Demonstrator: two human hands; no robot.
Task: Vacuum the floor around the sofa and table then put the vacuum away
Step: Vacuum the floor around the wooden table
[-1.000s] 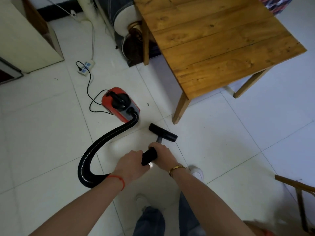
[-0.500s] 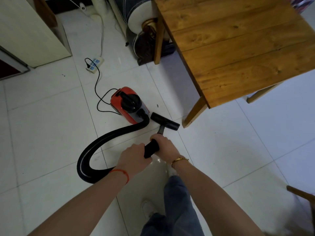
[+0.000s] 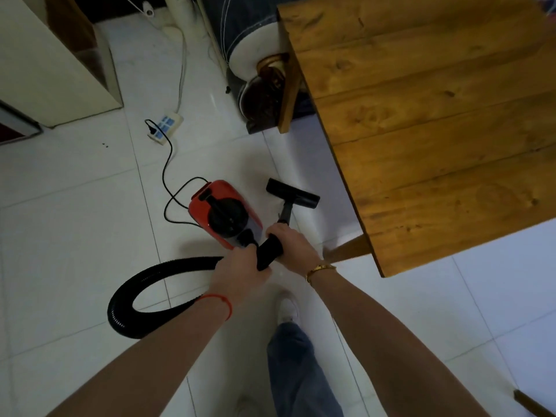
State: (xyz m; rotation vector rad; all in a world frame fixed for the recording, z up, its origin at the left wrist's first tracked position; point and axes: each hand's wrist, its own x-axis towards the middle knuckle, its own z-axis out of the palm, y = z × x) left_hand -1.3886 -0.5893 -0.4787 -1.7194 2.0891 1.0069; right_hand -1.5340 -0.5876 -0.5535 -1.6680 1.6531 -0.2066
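With both hands' fingers [image 3: 278, 233] curled round the wand [image 3: 269, 249], keep the floor head [image 3: 292, 193] (just ahead of them, beside the counter [image 3: 436, 121]) flat on the tiles, clear of the vacuum [image 3: 224, 213].

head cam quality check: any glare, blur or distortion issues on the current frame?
Head view: dim and bluish overall; soft glare on the floor tiles just under the hands; wide-angle bending shows in the table edges; nozzle and both hands, left and right, are sharp enough; the bottom corners look slightly smeared.
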